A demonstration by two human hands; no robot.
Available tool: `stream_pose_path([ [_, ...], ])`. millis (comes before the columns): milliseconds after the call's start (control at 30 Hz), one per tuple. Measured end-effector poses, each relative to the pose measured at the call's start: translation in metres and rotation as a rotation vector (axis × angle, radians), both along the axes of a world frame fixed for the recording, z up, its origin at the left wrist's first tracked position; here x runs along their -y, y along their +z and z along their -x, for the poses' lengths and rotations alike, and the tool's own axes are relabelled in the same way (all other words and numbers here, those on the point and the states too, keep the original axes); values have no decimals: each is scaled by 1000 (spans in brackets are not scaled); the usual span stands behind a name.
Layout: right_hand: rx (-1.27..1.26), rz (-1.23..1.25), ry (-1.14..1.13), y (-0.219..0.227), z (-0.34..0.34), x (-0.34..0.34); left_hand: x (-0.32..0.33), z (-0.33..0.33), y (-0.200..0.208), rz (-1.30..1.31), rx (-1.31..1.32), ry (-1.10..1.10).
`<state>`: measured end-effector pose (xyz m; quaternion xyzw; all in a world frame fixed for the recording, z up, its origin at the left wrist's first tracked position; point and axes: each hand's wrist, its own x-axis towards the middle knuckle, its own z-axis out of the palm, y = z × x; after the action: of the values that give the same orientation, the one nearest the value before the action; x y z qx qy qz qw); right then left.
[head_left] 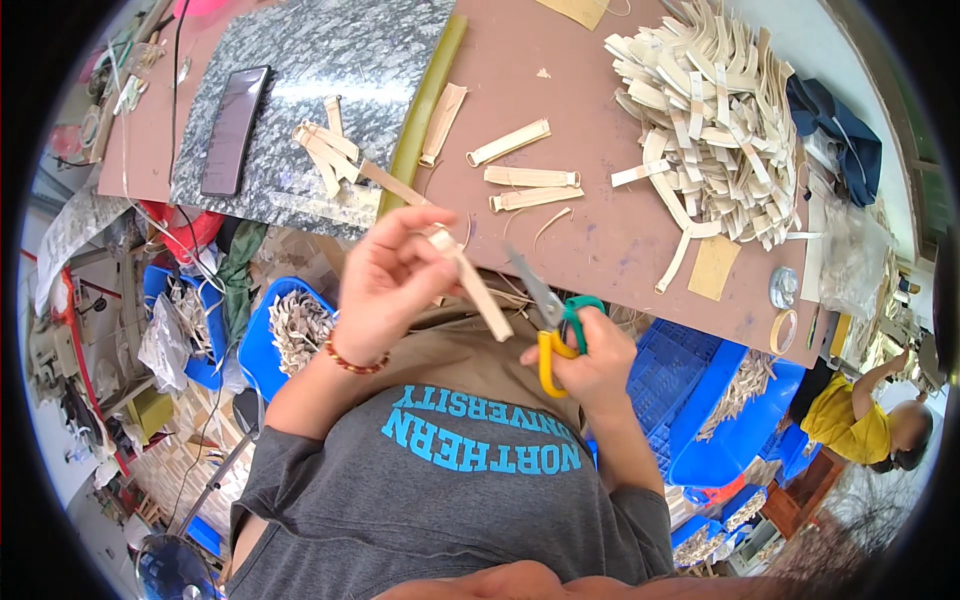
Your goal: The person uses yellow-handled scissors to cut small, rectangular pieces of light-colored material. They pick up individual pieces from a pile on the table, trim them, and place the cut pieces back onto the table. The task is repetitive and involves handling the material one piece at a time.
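Note:
My left hand (385, 275) pinches a cream fabric strap (482, 296) near its upper end, and the strap slants down to the right in front of my body. My right hand (598, 362) grips a pair of scissors (552, 350) with one yellow and one green handle. The scissors' grey blades point up toward the table and are apart from the strap. Just beyond my left hand, a linked strap (385, 182) runs to a small bunch of straps (327, 152) on the speckled slab. Several loose straps (510, 142) lie on the brown table (560, 240).
A large heap of cream straps (700, 130) covers the table's right side. A phone (236, 130) rests on the speckled stone slab (310, 50). Tape rolls (784, 332) sit near the right edge. Blue bins (262, 345) of straps stand below. Another person (850, 420) is at right.

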<state>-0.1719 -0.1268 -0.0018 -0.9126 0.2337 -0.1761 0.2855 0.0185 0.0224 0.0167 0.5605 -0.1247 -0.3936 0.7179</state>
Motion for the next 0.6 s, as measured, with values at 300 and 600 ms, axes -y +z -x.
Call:
stream_pose_path([
  [300, 27, -346, -283, -6, 19, 9, -5, -112, 8, -601, 1615, 261],
  [600, 0, -355, -208, -20, 23, 4, 85, -66, -35, -911, 1609, -331],
])
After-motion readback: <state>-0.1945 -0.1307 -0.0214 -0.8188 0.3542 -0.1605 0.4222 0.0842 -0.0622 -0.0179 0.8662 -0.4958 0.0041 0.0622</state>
